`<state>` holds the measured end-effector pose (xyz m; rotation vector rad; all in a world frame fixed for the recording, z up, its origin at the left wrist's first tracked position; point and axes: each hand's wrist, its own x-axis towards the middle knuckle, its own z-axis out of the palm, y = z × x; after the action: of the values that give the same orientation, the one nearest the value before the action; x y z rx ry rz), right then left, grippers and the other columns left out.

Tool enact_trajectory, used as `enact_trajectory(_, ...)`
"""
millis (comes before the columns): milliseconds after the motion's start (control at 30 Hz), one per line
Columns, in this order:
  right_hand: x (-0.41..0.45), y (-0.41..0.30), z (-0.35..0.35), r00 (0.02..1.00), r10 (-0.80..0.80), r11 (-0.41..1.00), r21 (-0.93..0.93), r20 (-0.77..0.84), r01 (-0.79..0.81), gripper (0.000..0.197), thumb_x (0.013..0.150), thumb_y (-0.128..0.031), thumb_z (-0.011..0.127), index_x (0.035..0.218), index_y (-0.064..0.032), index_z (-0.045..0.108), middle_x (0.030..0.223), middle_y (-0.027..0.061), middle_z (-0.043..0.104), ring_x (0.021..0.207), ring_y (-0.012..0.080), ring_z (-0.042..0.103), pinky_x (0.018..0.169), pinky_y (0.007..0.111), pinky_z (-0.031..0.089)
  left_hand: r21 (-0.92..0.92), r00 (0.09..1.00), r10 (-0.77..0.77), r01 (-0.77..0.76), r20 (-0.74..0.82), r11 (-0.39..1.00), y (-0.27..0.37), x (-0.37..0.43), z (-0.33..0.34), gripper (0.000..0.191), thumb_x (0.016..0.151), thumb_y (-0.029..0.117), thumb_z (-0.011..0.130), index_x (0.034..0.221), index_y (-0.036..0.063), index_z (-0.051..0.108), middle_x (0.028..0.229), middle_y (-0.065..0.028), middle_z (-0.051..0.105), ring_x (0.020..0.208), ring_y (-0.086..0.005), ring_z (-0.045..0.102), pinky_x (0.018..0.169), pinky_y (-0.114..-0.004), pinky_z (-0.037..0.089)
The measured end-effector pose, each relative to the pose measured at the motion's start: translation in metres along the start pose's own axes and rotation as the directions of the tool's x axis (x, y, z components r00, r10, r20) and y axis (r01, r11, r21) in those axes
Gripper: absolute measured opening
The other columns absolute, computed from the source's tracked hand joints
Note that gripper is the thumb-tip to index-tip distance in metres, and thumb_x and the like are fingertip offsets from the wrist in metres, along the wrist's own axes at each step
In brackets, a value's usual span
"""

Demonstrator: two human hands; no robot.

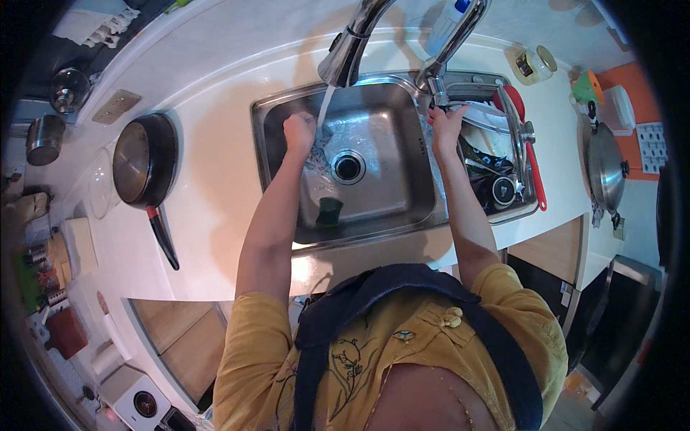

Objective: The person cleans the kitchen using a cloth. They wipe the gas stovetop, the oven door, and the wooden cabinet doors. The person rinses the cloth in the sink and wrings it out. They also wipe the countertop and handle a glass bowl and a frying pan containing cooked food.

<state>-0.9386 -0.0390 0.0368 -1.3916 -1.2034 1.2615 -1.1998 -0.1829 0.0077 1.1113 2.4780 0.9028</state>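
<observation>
Water runs from the chrome faucet head [339,62] into the stainless steel sink [388,178]. My left hand [299,132] is in the sink's left part, beside the stream, with its fingers curled. Splashing water blurs what lies by the fingers, so whether they hold anything is unclear. At the foot of the chrome faucet [431,75], my right hand [447,128] has its thumb and fingers at the lever, close to a white plate [485,115]. Whether those fingers grip the lever I cannot tell. A dark green scrubbing sponge [329,211] lies near the sink's front wall, below the drain [347,167].
On the right, a dish rack basin [504,218] holds dishes, a black cup [503,190], a glass lid [516,121] and a red-handled utensil [535,175]. A frying pan [143,161] stands on the left counter. A glass jar [535,65] is at the back right.
</observation>
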Motion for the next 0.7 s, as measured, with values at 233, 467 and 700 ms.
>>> enact_trajectory(233,0.030,0.015,0.012,0.991,-0.068,0.987,-0.153,-0.115,0.050,0.094,0.073,-0.006,0.058,0.127,0.0155,-0.016,0.088,0.0200,0.056,0.065,0.0195,0.056,0.057,0.028,0.047,0.052,0.997,0.021,-0.024,0.072,0.998,0.028,0.011,-0.026,0.021,0.065,0.023,0.062,0.081,0.0109,0.069,0.078,-0.0161,0.063,0.076,-0.0315,0.062,0.073,-0.038,0.049)
enact_trajectory(467,0.017,-0.040,0.003,0.986,0.163,0.986,-0.053,0.040,-0.161,0.097,0.071,-0.011,0.061,0.126,0.0174,-0.014,0.076,0.0163,0.056,0.061,0.0168,0.056,0.051,0.026,0.046,-0.038,0.994,0.055,-0.052,0.091,0.998,0.054,-0.019,-0.046,0.021,0.067,0.023,0.062,0.081,0.0076,0.067,0.075,-0.0145,0.064,0.072,-0.0259,0.063,0.069,-0.034,0.049)
enact_trajectory(700,-0.027,0.040,0.018,0.962,0.034,0.988,0.138,0.271,-0.074,0.070,0.078,-0.035,0.061,0.135,-0.0110,0.028,0.106,0.0067,0.052,0.084,0.0150,0.052,0.069,0.031,0.043,-0.810,0.981,0.002,0.161,0.196,0.564,0.127,-0.080,-0.060,0.010,0.074,0.010,0.056,0.074,0.0001,0.060,0.064,-0.0003,0.055,0.059,-0.0087,0.048,0.056,-0.023,0.039)
